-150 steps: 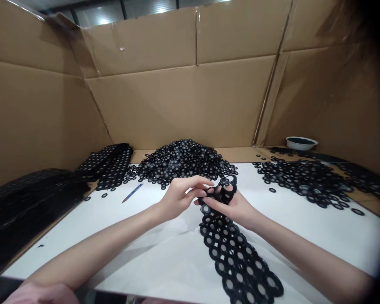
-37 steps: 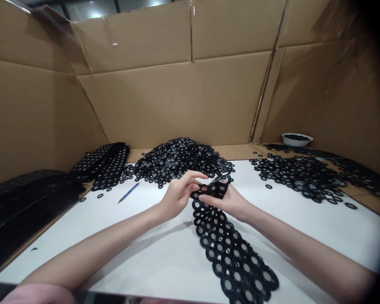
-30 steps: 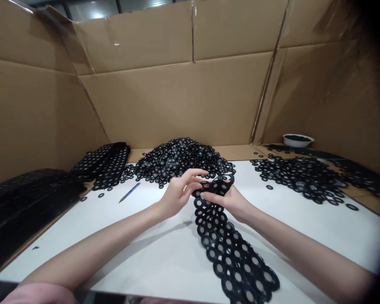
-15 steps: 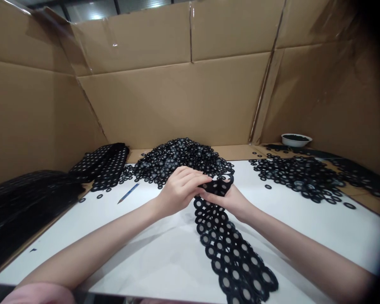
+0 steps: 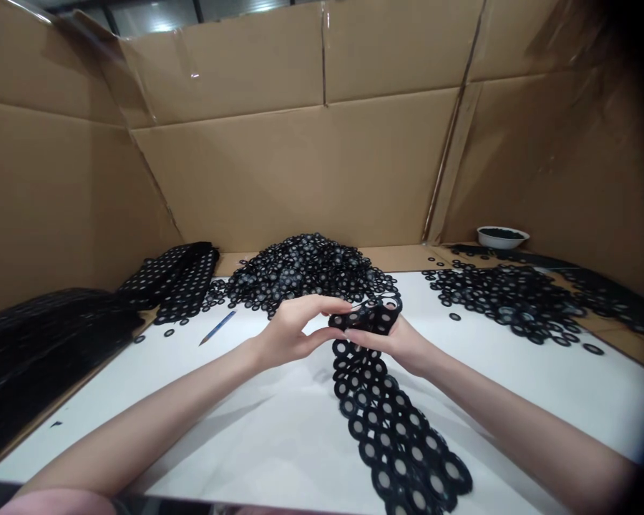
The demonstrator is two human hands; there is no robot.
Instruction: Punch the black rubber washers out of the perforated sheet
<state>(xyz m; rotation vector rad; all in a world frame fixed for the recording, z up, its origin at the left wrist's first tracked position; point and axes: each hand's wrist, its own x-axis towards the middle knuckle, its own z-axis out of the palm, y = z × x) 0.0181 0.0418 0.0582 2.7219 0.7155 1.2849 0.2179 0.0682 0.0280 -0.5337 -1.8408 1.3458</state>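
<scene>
A long black strip of joined rings (image 5: 391, 436) runs from the near right of the white table up into both hands. My right hand (image 5: 394, 337) grips the strip's upper end from below, fingers curled round it. My left hand (image 5: 295, 330) is beside it, thumb and fingertips pinched on the strip's top edge. A big heap of loose black rings (image 5: 305, 268) lies just behind the hands.
Cardboard walls (image 5: 300, 164) close in the table on three sides. Stacked black strips (image 5: 179, 275) lie at the back left, a darker pile (image 5: 43, 343) at the left edge. A blue pencil (image 5: 217, 327) lies nearby. More loose rings (image 5: 504, 293) and a white bowl (image 5: 501, 236) sit right.
My left hand lay over the strip's end half a second ago; it has now drawn back to a pinch at its edge. The strip's end is lifted slightly.
</scene>
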